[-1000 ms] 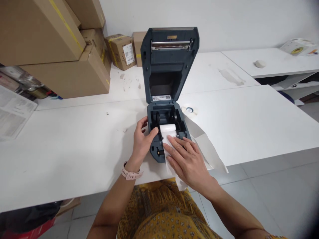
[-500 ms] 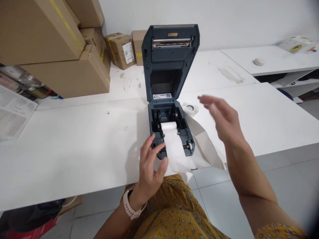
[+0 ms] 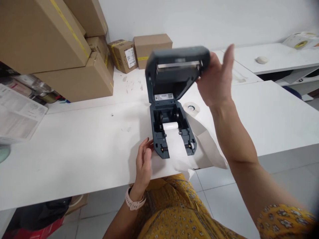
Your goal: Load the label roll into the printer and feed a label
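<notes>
Two hands attend the label printer (image 3: 156, 132), which stands open near the front edge of the table (image 3: 87, 142) in the head view. The right hand (image 3: 216, 84) meets the tilted lid (image 3: 174, 75), thumb spread; hidden fingers leave its grip uncertain. The left hand (image 3: 144, 162) is open beside the base. Guide the lid evenly; keep the paper strip (image 3: 176, 142) flat, fingertips clear.

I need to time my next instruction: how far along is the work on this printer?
Looks done: the white roll sits in the base, its paper strip running out over the front.
In hand: the right hand is at the edge of the partly raised lid; the left hand is beside the base.
Left, probably: closing the lid, which is open.
</notes>
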